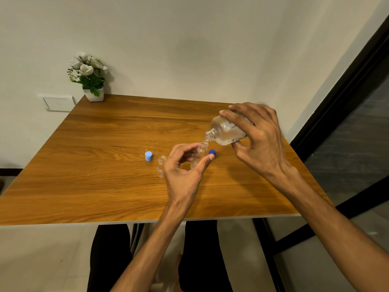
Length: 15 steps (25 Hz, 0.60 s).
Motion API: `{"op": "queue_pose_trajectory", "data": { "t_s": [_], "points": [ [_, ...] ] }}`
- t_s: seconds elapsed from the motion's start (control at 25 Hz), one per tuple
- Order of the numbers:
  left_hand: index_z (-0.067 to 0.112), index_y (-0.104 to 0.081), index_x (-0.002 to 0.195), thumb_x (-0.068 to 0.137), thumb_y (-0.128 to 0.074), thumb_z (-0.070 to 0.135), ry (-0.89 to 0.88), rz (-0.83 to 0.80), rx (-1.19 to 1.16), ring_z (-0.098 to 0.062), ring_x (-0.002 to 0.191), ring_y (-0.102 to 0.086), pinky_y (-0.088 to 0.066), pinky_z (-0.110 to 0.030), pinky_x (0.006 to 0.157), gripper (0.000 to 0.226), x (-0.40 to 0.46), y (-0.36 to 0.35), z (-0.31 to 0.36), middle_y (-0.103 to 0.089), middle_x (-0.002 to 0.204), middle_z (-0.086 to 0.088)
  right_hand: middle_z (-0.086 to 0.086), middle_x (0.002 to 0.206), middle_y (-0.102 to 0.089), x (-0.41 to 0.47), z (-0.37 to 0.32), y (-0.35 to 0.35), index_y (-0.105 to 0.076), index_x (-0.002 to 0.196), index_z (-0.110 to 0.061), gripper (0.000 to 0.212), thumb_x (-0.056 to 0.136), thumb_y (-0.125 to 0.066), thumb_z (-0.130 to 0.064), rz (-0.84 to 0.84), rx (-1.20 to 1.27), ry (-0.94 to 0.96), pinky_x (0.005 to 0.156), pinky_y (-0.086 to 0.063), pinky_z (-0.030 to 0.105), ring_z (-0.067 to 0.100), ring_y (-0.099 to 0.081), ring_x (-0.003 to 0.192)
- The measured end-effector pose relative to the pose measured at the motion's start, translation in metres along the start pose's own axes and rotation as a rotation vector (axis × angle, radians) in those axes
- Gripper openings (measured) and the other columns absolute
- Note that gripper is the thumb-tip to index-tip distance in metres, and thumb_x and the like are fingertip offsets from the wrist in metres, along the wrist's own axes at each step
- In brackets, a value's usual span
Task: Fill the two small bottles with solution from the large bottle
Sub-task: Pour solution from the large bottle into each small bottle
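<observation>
My right hand [255, 135] grips the large clear bottle [224, 131], tilted with its open neck pointing down-left. Its mouth sits right above the open mouth of a small clear bottle [201, 153] that stands upright on the wooden table [105, 165]. My left hand [185, 167] holds that small bottle between thumb and fingers; its lower part is hidden by the hand. A second small clear bottle [161, 166] stands uncapped just left of my left hand.
A light blue cap [148, 156] lies left of the second small bottle. A dark blue cap [212, 153] lies beside my left thumb tip. A potted white flower [90, 79] stands at the table's far left corner. The wall is behind the table.
</observation>
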State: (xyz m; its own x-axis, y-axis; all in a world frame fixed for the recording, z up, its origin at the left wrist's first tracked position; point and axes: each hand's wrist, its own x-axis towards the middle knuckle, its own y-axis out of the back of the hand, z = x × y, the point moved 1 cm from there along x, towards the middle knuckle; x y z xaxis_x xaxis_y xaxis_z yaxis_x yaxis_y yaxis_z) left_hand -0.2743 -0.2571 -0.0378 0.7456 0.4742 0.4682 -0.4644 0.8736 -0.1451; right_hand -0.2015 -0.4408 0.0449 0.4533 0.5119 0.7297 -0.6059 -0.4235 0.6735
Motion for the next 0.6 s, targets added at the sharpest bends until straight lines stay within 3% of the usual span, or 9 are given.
{"op": "queue_pose_trajectory", "data": {
  "t_s": [0.6],
  "points": [
    [0.026,-0.073,0.101,0.070,-0.095,0.007,-0.006,0.000,-0.002,0.001,0.085,-0.064,-0.051,-0.016,0.074,0.042,-0.0010,-0.0002,-0.0001,-0.070,0.096,0.004,0.011,0.142,-0.066,0.0027,0.0005,0.0025,-0.063,0.143,-0.017,0.072,0.075,-0.083,-0.010,-0.001,-0.021,0.008,0.114,-0.038,0.051,0.034,-0.058,0.134]
  ]
}}
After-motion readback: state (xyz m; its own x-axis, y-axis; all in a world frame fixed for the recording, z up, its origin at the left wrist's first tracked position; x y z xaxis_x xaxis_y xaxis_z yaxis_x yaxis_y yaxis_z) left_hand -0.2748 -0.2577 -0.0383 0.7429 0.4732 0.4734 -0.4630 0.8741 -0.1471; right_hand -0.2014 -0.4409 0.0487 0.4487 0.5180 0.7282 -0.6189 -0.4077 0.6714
